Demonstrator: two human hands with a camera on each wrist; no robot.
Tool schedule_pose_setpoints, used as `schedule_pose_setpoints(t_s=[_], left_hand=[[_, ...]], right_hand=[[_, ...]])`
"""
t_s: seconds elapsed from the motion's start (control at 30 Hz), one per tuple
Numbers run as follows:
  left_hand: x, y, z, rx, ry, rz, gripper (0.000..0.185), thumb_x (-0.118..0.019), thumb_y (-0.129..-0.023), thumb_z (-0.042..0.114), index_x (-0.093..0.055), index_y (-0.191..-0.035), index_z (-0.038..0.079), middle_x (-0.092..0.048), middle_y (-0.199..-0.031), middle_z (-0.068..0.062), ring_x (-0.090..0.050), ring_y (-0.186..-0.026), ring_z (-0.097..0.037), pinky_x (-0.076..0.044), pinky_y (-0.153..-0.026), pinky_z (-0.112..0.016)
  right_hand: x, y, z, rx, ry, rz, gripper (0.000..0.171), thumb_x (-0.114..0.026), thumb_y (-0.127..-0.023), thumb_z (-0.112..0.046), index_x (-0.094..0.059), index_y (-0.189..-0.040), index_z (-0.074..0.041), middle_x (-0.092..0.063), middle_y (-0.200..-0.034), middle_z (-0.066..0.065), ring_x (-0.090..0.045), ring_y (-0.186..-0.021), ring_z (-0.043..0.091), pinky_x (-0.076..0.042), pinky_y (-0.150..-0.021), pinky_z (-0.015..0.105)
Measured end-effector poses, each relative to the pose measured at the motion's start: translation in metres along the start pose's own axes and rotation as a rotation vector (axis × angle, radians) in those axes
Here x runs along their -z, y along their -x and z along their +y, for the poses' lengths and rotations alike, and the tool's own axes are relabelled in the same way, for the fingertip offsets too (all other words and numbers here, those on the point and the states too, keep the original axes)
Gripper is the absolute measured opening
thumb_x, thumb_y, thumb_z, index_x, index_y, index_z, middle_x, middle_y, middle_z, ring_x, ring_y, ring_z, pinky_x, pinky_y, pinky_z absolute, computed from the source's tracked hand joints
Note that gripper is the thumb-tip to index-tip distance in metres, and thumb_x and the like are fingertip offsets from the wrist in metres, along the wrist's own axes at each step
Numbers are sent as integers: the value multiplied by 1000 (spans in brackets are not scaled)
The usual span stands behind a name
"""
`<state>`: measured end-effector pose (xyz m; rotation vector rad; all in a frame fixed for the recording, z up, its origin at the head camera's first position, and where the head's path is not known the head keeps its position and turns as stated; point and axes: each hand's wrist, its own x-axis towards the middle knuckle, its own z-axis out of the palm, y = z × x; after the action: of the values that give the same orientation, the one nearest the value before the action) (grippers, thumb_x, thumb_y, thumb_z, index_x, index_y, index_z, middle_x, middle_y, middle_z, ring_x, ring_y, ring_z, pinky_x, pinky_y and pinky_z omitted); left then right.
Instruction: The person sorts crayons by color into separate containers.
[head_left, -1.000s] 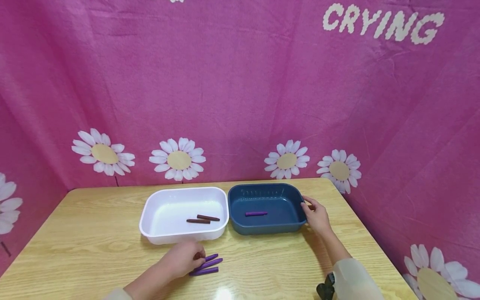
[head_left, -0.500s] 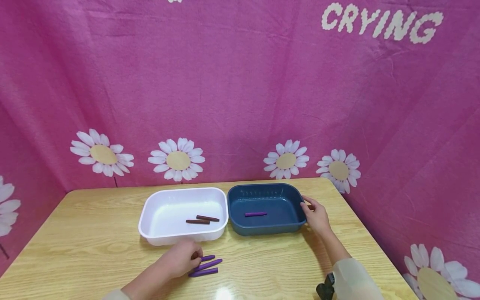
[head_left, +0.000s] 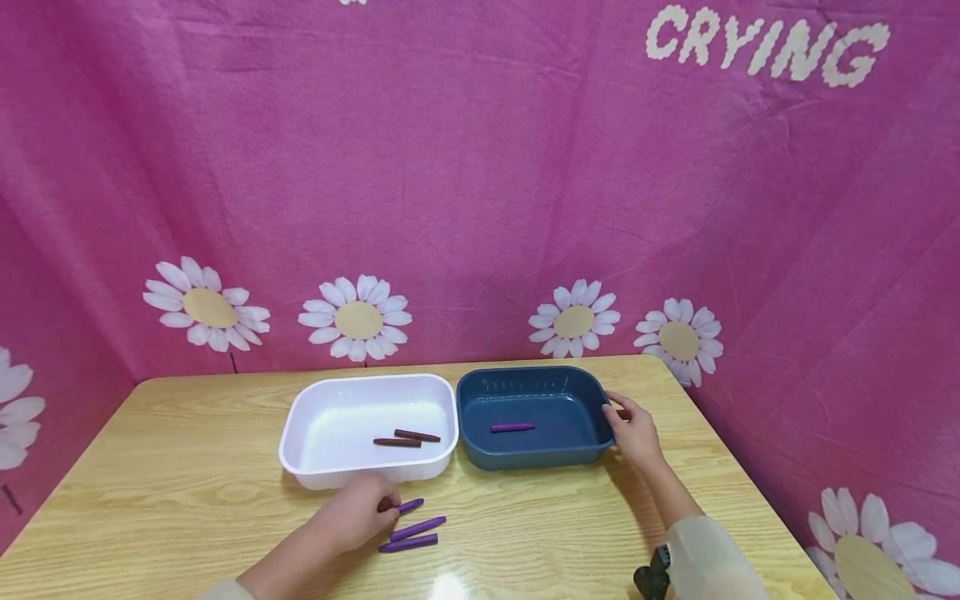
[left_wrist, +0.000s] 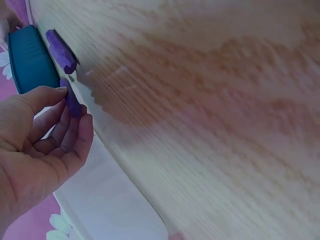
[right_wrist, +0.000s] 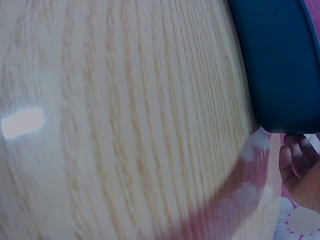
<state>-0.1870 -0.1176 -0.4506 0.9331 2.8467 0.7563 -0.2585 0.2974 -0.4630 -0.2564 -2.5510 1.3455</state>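
My left hand [head_left: 360, 510] pinches a purple crayon [left_wrist: 71, 100] between thumb and fingers, in front of the white bin [head_left: 330, 479]. Two more purple crayons [head_left: 417, 528] lie side by side on the table just right of that hand. Against the right end of the dark blue bin [head_left: 536, 458] is my right hand [head_left: 633, 432], gripping its rim. In the right wrist view, its curled fingers [right_wrist: 287, 165] meet the bin's end wall. One purple crayon [head_left: 512, 427] lies inside the blue bin. Two brown crayons [head_left: 397, 443] lie in the white bin.
The two bins stand side by side near the back of the wooden table [head_left: 187, 467]. A pink cloth [head_left: 465, 183] with daisies hangs behind the table and along both sides. A small black object [head_left: 651, 575] sits by the right sleeve [head_left: 712, 558].
My left hand has drawn one purple crayon slightly up and left, apart from the other two. The right hand and both bins have stayed in place.
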Motion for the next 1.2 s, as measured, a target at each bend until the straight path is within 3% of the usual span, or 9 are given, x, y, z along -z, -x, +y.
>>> schedule_pose_setpoints(t_s=[0.23,0.47,0.9,1.2], left_hand=[[6,0,0,24,139,-20,9,-64,-80,4,-69,-74,7,-55,-63,8,-41,-59,2,-37,-54,-18],[13,-1,7,79,216,-5,6,-65,-82,8,-70,-83,7,-59,-74,5,-48,-67,-1,-43,-59,-18],[17,-11,19,44,310,47,5,-66,-83,10,-70,-85,9,-61,-79,5,-52,-71,2,-48,-65,-17],[15,-30,30,13,332,99,4,-68,-82,9,-70,-85,9,-63,-77,4,-52,-69,0,-47,-65,-17]], right_hand=[[-1,-1,0,14,8,16,36,-54,-94,-16,-56,-127,-1,-64,-102,28,-61,-78,16,-47,-58,16],[1,0,-1,8,7,8,37,-52,-95,-17,-54,-128,-1,-63,-102,28,-62,-80,21,-46,-59,16],[1,0,-3,-4,11,1,37,-52,-96,-18,-54,-129,-2,-63,-104,28,-62,-84,25,-46,-59,17],[1,0,0,-8,9,1,37,-51,-96,-19,-53,-129,-2,-62,-105,28,-62,-85,26,-46,-59,16]])
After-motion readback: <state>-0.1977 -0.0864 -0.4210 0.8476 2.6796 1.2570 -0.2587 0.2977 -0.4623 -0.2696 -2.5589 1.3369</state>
